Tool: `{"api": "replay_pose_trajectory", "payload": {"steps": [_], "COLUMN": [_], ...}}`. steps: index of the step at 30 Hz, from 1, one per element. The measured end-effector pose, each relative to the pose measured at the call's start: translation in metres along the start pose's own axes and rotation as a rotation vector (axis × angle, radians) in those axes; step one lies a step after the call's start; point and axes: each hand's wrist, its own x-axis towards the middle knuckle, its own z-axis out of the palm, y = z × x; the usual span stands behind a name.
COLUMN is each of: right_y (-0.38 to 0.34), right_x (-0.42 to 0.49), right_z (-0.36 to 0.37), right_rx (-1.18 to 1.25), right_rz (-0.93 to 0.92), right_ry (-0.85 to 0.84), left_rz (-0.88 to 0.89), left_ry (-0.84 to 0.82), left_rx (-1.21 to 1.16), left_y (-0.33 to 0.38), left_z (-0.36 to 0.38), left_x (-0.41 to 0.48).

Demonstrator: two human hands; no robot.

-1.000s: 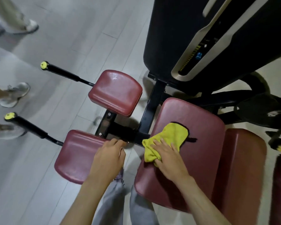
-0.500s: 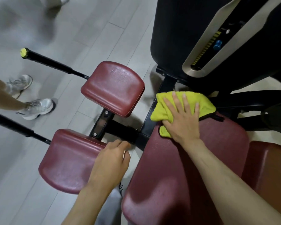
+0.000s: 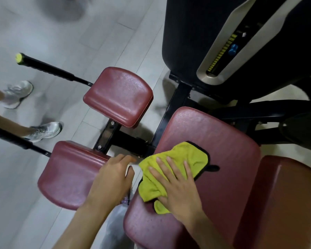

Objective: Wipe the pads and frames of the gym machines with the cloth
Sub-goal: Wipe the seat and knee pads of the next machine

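Note:
A yellow-green cloth (image 3: pixel 187 155) with a black edge lies on the large dark-red seat pad (image 3: pixel 223 141) of the gym machine. My right hand (image 3: pixel 176 184) presses it flat with straight, spread fingers near the pad's left edge. My left hand (image 3: pixel 111 178) rests on the right corner of the near small red pad (image 3: pixel 66 175), fingers curled over its edge. A second small red pad (image 3: pixel 120 94) sits further away. The black frame bracket (image 3: pixel 108 135) joins the pads.
Two black handle bars (image 3: pixel 48 68) with yellow end caps stick out left. A person's legs in grey sneakers (image 3: pixel 43 132) stand on the grey floor at the left. The black weight-stack housing (image 3: pixel 214 33) rises at the upper right. Another red pad (image 3: pixel 285 203) lies at the right.
My right hand has drawn the cloth back from the far edge of the seat pad towards me, to the pad's near-left part. My left hand stays on the small pad.

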Motion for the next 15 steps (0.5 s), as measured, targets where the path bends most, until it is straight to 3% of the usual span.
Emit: {"api": "replay_pose_trajectory", "payload": {"steps": [9, 15], "right_y": [0.101, 0.07], "right_x": [0.169, 0.14], "right_z": [-0.029, -0.022], "right_rx": [0.049, 0.089], "right_rz": [0.412, 0.342], "right_ry": [0.212, 0.21], "left_rz": [-0.003, 0.009], "left_ry": [-0.03, -0.059], "left_rx": [0.045, 0.073], "left_y": [-0.009, -0.012], "left_z": [0.024, 0.036], "left_x": [-0.018, -0.038]}}
